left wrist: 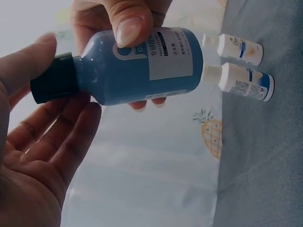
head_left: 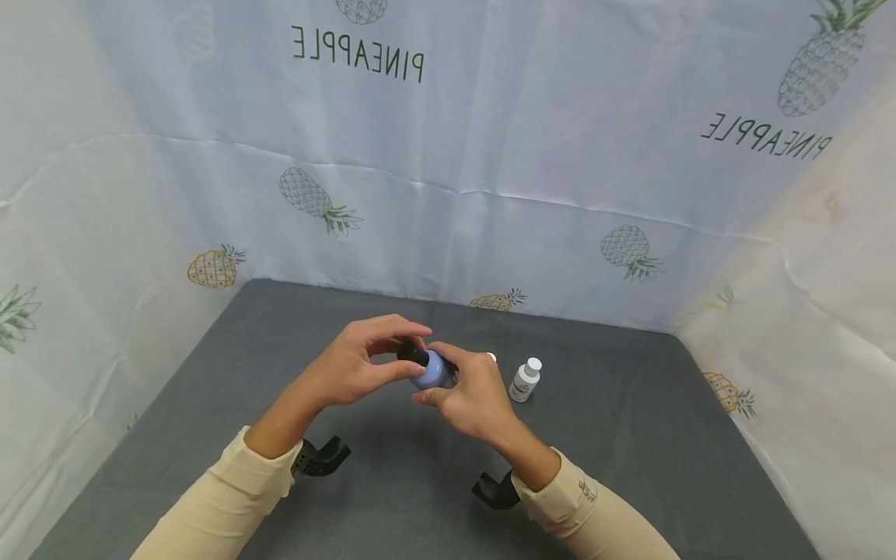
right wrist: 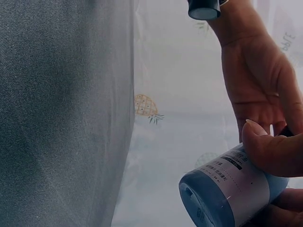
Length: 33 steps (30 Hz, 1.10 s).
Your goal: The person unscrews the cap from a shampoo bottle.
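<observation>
In my head view, the person's blue bottle (head_left: pixel 434 372) sits just below centre, near six o'clock, tilted and lifted in both hands. From the bottle, the left hand (head_left: pixel 358 362) comes in at nine o'clock, curled narrowly about the black cap (head_left: pixel 413 352). The right hand (head_left: pixel 477 395), at four o'clock, grips the bottle's body. Past it, at three o'clock, I see a white bottle (head_left: pixel 525 381) upright on the grey table (head_left: pixel 630 443); a second white cap (head_left: pixel 492 357) peeks from behind the right hand. A pineapple-print curtain (head_left: pixel 455 117) hangs at twelve o'clock.

On my left wrist feed, the blue bottle lies across eleven o'clock with its cap end toward nine. The left thumb presses the cap, fingers beneath at the neck; the right thumb lies over the label (left wrist: pixel 170 54). Two white bottles show at two to three o'clock.

My right wrist feed puts the blue bottle between four and five o'clock, base toward seven, the right thumb across its side. The left hand, partly overlapped, reaches in from two o'clock.
</observation>
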Each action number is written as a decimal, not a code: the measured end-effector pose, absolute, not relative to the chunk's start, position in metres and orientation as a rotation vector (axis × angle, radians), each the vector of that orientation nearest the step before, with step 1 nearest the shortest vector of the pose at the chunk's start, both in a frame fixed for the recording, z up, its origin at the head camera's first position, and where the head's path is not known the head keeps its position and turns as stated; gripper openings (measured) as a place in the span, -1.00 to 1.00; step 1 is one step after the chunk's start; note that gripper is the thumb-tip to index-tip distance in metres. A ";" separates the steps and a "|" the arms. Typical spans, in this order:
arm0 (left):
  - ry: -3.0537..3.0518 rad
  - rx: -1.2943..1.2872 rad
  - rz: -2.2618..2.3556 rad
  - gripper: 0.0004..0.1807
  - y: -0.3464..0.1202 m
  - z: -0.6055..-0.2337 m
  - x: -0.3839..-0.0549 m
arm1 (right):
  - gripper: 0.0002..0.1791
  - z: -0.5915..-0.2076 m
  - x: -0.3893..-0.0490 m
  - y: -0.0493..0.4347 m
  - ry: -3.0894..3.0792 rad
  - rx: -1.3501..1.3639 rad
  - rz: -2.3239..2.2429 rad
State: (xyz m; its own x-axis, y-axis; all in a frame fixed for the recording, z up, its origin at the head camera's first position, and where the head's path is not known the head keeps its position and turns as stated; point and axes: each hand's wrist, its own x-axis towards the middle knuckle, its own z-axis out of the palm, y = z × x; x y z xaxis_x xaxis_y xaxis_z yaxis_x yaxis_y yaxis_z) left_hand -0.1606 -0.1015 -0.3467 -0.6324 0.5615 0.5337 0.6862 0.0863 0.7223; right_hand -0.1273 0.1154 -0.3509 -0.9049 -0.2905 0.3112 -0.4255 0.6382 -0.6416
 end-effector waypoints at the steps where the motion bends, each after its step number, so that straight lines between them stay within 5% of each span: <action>1: -2.210 -1.296 -1.591 -0.58 -0.101 -0.347 -0.161 | -0.36 -0.351 -0.127 0.115 -2.676 0.589 1.116; 33: -2.137 -1.331 -1.546 -0.63 -0.102 -0.352 -0.165 | -0.33 -0.351 -0.130 0.116 -2.651 0.559 1.114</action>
